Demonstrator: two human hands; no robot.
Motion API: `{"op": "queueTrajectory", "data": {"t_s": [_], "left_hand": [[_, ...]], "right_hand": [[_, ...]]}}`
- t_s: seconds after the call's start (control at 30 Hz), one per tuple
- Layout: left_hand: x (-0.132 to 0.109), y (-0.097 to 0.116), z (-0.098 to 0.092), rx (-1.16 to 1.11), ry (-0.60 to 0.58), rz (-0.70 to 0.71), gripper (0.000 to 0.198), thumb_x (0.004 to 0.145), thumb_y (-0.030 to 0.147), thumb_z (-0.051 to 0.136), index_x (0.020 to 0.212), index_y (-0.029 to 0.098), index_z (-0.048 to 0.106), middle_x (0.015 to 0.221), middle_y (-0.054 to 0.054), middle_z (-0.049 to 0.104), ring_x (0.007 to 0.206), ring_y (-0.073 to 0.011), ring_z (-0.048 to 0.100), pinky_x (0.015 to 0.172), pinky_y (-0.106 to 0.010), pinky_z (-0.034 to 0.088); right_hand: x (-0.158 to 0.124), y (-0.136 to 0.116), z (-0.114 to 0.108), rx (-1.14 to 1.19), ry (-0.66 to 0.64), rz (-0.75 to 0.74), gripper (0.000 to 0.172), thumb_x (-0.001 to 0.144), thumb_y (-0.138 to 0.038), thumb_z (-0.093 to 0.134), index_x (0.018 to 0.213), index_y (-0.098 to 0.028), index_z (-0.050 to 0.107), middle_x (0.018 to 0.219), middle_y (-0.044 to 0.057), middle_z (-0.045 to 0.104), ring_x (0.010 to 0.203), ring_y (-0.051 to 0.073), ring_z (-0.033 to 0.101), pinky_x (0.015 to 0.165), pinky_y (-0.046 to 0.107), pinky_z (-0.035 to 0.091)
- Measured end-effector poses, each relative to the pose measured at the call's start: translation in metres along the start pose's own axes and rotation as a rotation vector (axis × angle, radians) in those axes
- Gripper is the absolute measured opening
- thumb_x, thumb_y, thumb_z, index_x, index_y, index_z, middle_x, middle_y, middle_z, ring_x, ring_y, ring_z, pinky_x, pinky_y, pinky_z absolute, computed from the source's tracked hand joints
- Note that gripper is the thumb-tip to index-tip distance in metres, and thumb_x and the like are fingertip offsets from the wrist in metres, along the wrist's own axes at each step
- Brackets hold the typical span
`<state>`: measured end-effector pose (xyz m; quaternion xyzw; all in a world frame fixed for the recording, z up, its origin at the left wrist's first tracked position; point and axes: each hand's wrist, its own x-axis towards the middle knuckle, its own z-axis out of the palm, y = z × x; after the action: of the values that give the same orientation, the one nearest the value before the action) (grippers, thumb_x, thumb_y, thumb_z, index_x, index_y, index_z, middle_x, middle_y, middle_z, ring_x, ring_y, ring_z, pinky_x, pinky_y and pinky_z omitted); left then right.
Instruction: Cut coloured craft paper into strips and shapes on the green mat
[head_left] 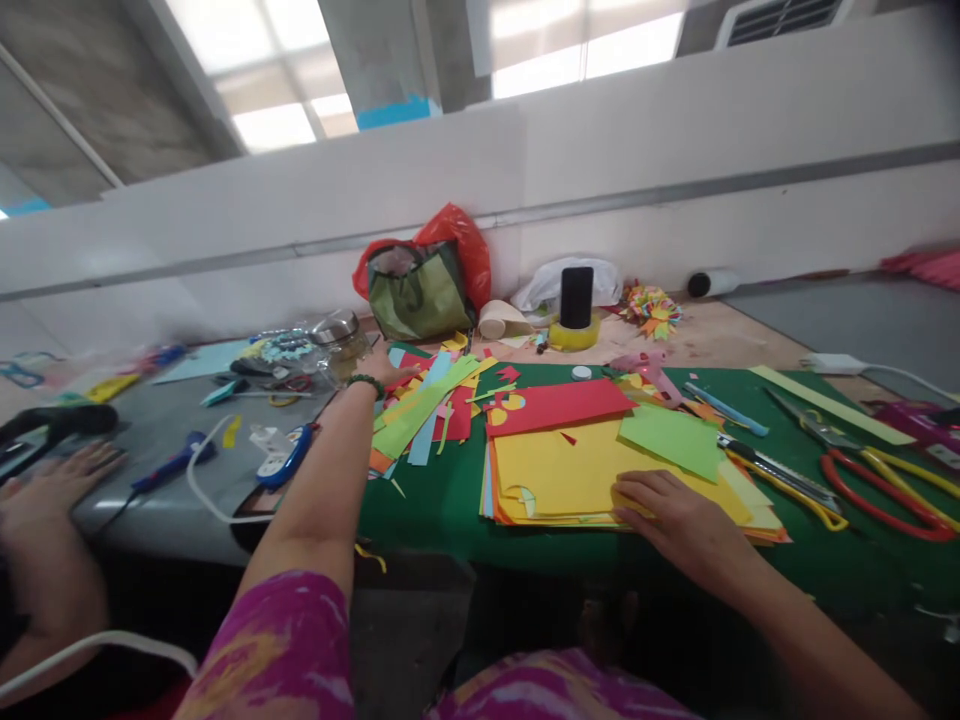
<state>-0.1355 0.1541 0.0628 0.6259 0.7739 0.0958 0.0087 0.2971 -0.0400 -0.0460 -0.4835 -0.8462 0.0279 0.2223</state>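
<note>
My left hand [384,368] reaches far out at the left edge of a pile of coloured paper strips and scraps [431,400], beside a glass jar [341,345] with a metal lid. Its fingers look stretched out and somewhat blurred, with nothing visible held. My right hand [671,515] lies on the front edge of a stack of yellow paper [562,470], fingers out over the sheet. On that stack rest a red paper piece [562,403] and a light green piece [671,438]. A utility knife [780,470] and large scissors [855,450] lie right of the stack.
Along the back stand a green bag [416,295], a phone [577,298] on a yellow tape roll [574,334], and a paper flower [654,312]. A pink glue gun [649,375] lies behind the stack. At left are a blue power strip [283,458] and another person's hand [64,480].
</note>
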Motion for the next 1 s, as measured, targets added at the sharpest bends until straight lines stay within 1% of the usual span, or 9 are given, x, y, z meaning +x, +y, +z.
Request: {"op": "queueTrajectory", "data": {"t_s": [0.07, 0.17, 0.3, 0.4, 0.47, 0.53, 0.7, 0.87, 1.0], "left_hand": [[0.010, -0.007, 0.011, -0.015, 0.027, -0.072, 0.090, 0.070, 0.065, 0.067, 0.143, 0.019, 0.039, 0.141, -0.021, 0.050, 0.130, -0.0415, 0.046, 0.102, -0.048, 0.040], [0.027, -0.011, 0.022, -0.043, 0.053, -0.143, 0.077, 0.067, 0.052, 0.077, 0.133, 0.023, 0.050, 0.136, -0.019, 0.056, 0.126, -0.0415, 0.051, 0.099, -0.051, 0.042], [0.047, -0.015, 0.026, -0.117, 0.038, -0.150, 0.053, 0.065, 0.032, 0.081, 0.114, 0.024, 0.064, 0.123, -0.012, 0.066, 0.116, -0.0345, 0.060, 0.095, -0.042, 0.047], [0.056, -0.018, 0.027, -0.198, 0.009, -0.133, 0.032, 0.079, 0.038, 0.073, 0.104, 0.019, 0.067, 0.112, -0.009, 0.069, 0.107, -0.0284, 0.064, 0.090, -0.037, 0.050], [0.062, -0.019, 0.028, -0.258, -0.018, -0.121, 0.033, 0.090, 0.043, 0.061, 0.107, 0.016, 0.065, 0.108, -0.008, 0.068, 0.098, -0.0229, 0.065, 0.085, -0.038, 0.053], [0.067, -0.020, 0.029, -0.304, -0.038, -0.118, 0.034, 0.094, 0.042, 0.055, 0.112, 0.015, 0.062, 0.110, -0.007, 0.065, 0.095, -0.0200, 0.065, 0.083, -0.039, 0.054], [0.078, -0.014, 0.030, -0.345, -0.053, -0.119, 0.035, 0.092, 0.035, 0.060, 0.122, 0.016, 0.057, 0.122, -0.009, 0.059, 0.105, -0.0232, 0.061, 0.087, -0.043, 0.053], [0.078, -0.008, 0.030, -0.368, -0.101, -0.109, 0.034, 0.092, 0.036, 0.060, 0.120, 0.017, 0.059, 0.122, -0.007, 0.059, 0.106, -0.0250, 0.061, 0.087, -0.041, 0.053], [0.076, -0.008, 0.024, -0.428, -0.083, -0.128, 0.035, 0.092, 0.035, 0.060, 0.121, 0.016, 0.057, 0.121, -0.009, 0.059, 0.104, -0.0235, 0.061, 0.086, -0.043, 0.054]], "right_hand": [[0.001, 0.000, 0.000, 0.010, -0.017, 0.013, 0.028, 0.094, -0.039, 0.045, 0.098, -0.025, 0.069, 0.105, 0.007, 0.072, 0.097, 0.022, 0.065, 0.078, 0.035, 0.057], [0.003, 0.000, -0.002, 0.016, -0.051, 0.030, 0.027, 0.093, -0.039, 0.046, 0.097, -0.025, 0.069, 0.105, 0.007, 0.072, 0.097, 0.022, 0.065, 0.079, 0.035, 0.057], [0.005, -0.004, -0.006, 0.023, -0.080, 0.049, 0.026, 0.092, -0.038, 0.046, 0.096, -0.026, 0.069, 0.105, 0.007, 0.072, 0.097, 0.022, 0.066, 0.082, 0.036, 0.056], [0.007, -0.007, -0.010, 0.022, -0.093, 0.041, 0.026, 0.092, -0.036, 0.045, 0.095, -0.026, 0.069, 0.104, 0.007, 0.072, 0.097, 0.022, 0.066, 0.082, 0.036, 0.056], [0.008, -0.008, -0.010, 0.006, -0.085, 0.023, 0.026, 0.093, -0.035, 0.045, 0.094, -0.026, 0.069, 0.102, 0.007, 0.073, 0.095, 0.022, 0.067, 0.081, 0.036, 0.057], [0.009, -0.008, -0.009, -0.016, -0.062, 0.001, 0.027, 0.093, -0.035, 0.045, 0.094, -0.025, 0.069, 0.100, 0.007, 0.073, 0.093, 0.022, 0.067, 0.079, 0.035, 0.057], [0.007, -0.007, -0.003, -0.046, 0.000, -0.013, 0.029, 0.095, -0.039, 0.044, 0.093, -0.026, 0.069, 0.097, 0.006, 0.073, 0.091, 0.021, 0.067, 0.073, 0.032, 0.058], [0.004, -0.009, 0.001, -0.061, 0.065, -0.018, 0.034, 0.096, -0.042, 0.040, 0.095, -0.025, 0.069, 0.098, 0.007, 0.073, 0.091, 0.021, 0.067, 0.074, 0.032, 0.059], [0.003, -0.010, 0.002, -0.059, 0.076, -0.010, 0.036, 0.097, -0.043, 0.038, 0.096, -0.025, 0.069, 0.098, 0.007, 0.073, 0.092, 0.021, 0.067, 0.073, 0.032, 0.059]]}}
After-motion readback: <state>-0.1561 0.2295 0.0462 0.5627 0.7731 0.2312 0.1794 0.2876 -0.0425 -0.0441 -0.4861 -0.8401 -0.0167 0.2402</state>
